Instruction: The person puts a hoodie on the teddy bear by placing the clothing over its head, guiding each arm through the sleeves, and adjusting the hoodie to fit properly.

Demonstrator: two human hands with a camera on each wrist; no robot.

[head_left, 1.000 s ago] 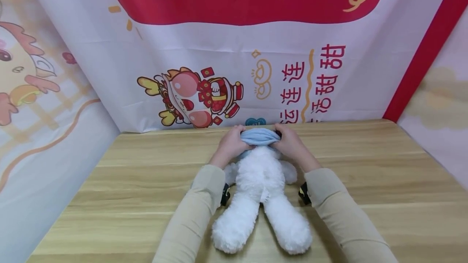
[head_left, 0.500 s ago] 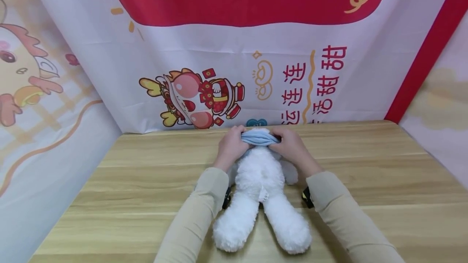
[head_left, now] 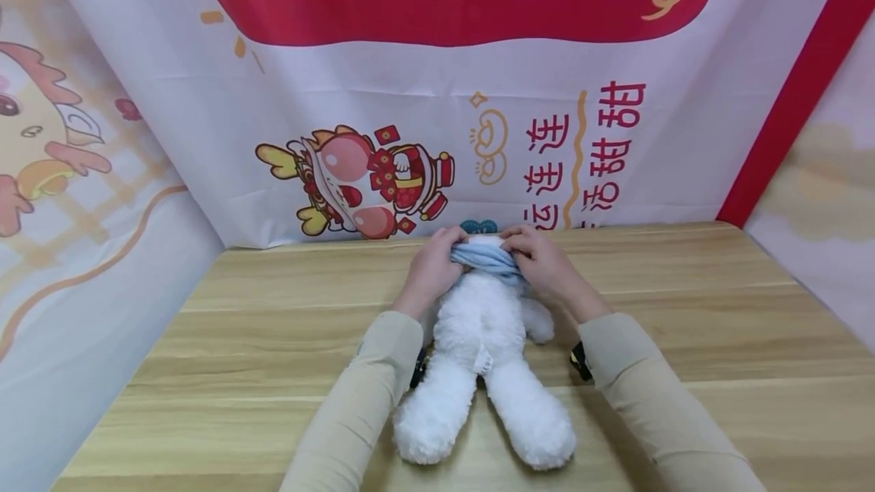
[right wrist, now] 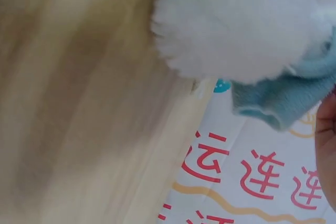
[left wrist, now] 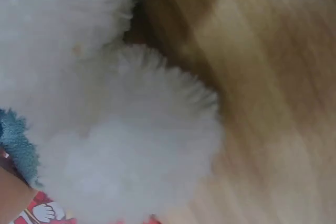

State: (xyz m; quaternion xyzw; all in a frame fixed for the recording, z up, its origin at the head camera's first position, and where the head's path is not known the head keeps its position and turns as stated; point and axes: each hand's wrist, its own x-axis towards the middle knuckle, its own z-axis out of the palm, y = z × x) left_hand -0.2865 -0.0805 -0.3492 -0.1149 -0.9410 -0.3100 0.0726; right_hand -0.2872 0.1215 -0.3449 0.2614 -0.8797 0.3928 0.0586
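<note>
A white plush toy (head_left: 481, 325) lies on the wooden table, its two legs pointing toward me and a small white tag (head_left: 483, 361) between them. Light-blue cloth (head_left: 487, 258) is bunched in folds around the toy's upper end, with white fur showing above it. My left hand (head_left: 432, 268) grips the cloth at its left side. At the right side my right hand (head_left: 547, 264) pinches it, fingers bent over the upper edge. In the right wrist view a loose flap of blue cloth (right wrist: 283, 100) hangs beside a white plush arm (right wrist: 236, 24). The left wrist view shows mostly white fur (left wrist: 131, 145).
The wooden table (head_left: 273, 370) extends to both sides of the toy. A white fabric backdrop (head_left: 383, 70) with red lettering and cartoon prints rises right behind its far edge. Printed cloth walls (head_left: 102, 264) stand at left and right.
The right hand has shifted its fingers up over the cloth's edge. On the right the blue cloth sits lower, and the toy's body has moved slightly left.
</note>
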